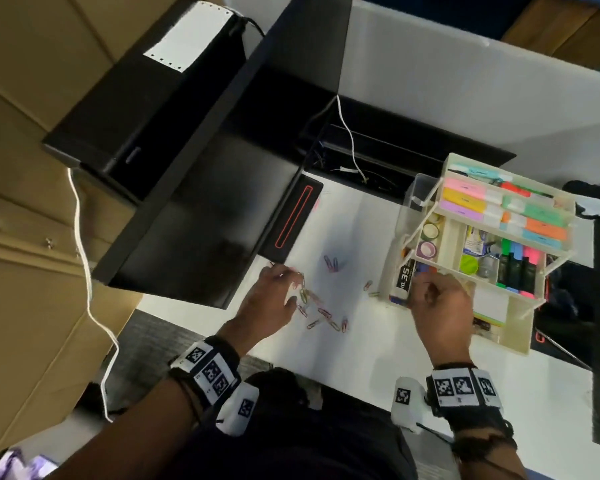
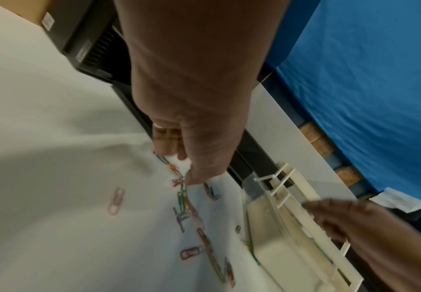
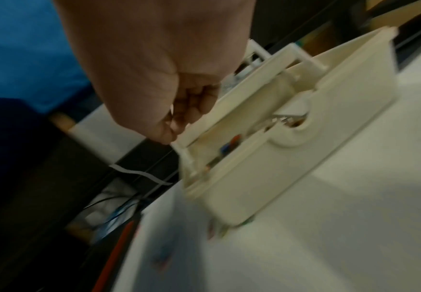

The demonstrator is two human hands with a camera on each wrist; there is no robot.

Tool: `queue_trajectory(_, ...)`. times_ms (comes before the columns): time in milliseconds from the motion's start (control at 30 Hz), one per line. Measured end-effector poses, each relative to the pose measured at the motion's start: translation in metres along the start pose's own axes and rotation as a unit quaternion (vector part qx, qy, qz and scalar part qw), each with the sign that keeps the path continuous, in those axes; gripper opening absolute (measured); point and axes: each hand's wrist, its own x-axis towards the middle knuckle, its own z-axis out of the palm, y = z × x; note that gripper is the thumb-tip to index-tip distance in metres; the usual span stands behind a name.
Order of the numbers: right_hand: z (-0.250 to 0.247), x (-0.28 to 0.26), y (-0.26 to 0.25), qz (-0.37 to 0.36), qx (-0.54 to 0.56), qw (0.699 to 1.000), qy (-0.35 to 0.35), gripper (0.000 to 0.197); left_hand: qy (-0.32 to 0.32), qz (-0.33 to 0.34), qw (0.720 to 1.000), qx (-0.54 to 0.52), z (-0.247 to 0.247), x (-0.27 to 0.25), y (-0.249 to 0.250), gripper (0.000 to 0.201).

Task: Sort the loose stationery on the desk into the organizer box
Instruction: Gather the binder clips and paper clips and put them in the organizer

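Several coloured paper clips point(image 1: 326, 317) lie scattered on the white desk point(image 1: 361, 358), with a pair point(image 1: 331, 263) further back. My left hand point(image 1: 288, 282) reaches into the pile. In the left wrist view its thumb and fingers point(image 2: 169, 150) pinch a linked string of clips point(image 2: 183, 189). The cream tiered organizer box point(image 1: 513, 327) stands at the right with its trays swung out, holding highlighters, tape rolls and erasers. My right hand point(image 1: 426, 292) hovers at its front left corner, fingers curled tight beside a tray edge point(image 3: 204, 126). Nothing shows between those fingers.
A black slab with a red outline point(image 1: 291, 220) lies behind the clips, beside a large black shelf unit point(image 1: 194, 209). A white cable point(image 1: 347, 133) drops into a cable trough point(image 1: 378, 161) at the desk's back. Two clips point(image 1: 369, 285) lie against the box's left wall.
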Motion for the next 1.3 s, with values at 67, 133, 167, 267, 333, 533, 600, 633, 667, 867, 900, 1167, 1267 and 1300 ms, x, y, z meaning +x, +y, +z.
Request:
queue_trajectory(67, 0.017, -0.01, -0.025, -0.089, 0.073, 0.992, -0.045, 0.016, -0.006, -0.044, 0.997, 0.068, 0.004, -0.004, -0.005, 0.056)
queue_trajectory(133, 0.048, -0.017, -0.045, -0.139, 0.094, 0.979, -0.112, 0.024, -0.017, -0.065, 0.994, 0.084, 0.01, -0.005, -0.006, 0.066)
queue_trajectory(167, 0.067, -0.017, -0.05, -0.146, 0.08, 0.975, -0.146, 0.031, -0.025, -0.067, 0.994, 0.086, 0.013, -0.005, -0.006, 0.068)
queue_trajectory(267, 0.119, -0.007, -0.05, -0.101, -0.016, 0.969, -0.224, 0.045, -0.027, -0.051, 0.994, 0.091, 0.02, -0.004, -0.005, 0.067)
queue_trajectory(333, 0.142, 0.0, -0.047, -0.098, -0.051, 0.964, -0.243, 0.049, -0.016, -0.03, 0.997, 0.075, 0.022, -0.004, -0.001, 0.06)
queue_trajectory(533, 0.152, -0.024, -0.033, -0.216, -0.068, 0.93, -0.289, 0.055, -0.024, 0.019, 0.997, 0.064, 0.033, 0.001, 0.001, 0.065)
queue_trajectory(600, 0.15, -0.037, -0.026, -0.228, -0.07, 0.921, -0.308, 0.064, -0.032, 0.019, 0.997, 0.061, 0.036, 0.007, 0.002, 0.065)
queue_trajectory(633, 0.148, -0.042, -0.023, -0.231, -0.07, 0.92, -0.308, 0.068, -0.035, 0.017, 0.997, 0.06, 0.037, 0.01, 0.002, 0.062)
queue_trajectory(667, 0.146, -0.045, -0.022, -0.224, -0.066, 0.922, -0.308, 0.07, -0.038, 0.012, 0.998, 0.057, 0.038, 0.013, 0.003, 0.056)
queue_trajectory(867, 0.136, -0.055, -0.024, -0.195, -0.038, 0.952, -0.234, 0.049, -0.025, 0.026, 0.999, 0.037, 0.038, 0.03, 0.013, 0.02)
queue_trajectory(900, 0.137, -0.053, -0.022, -0.192, -0.046, 0.955, -0.223, 0.046, -0.026, 0.029, 0.999, 0.035, 0.038, 0.033, 0.015, 0.015)
queue_trajectory(1167, 0.136, -0.036, -0.024, -0.147, -0.068, 0.953, -0.256, 0.028, -0.04, 0.001, 0.997, 0.065, 0.037, 0.052, 0.027, 0.012)
queue_trajectory(1267, 0.139, -0.034, -0.019, -0.163, -0.067, 0.952, -0.249, 0.026, -0.026, -0.011, 0.998, 0.055, 0.033, 0.055, 0.028, 0.01)
queue_trajectory(1300, 0.139, -0.034, -0.018, -0.162, -0.066, 0.954, -0.245, 0.027, -0.022, -0.011, 0.998, 0.05, 0.031, 0.055, 0.029, 0.009)
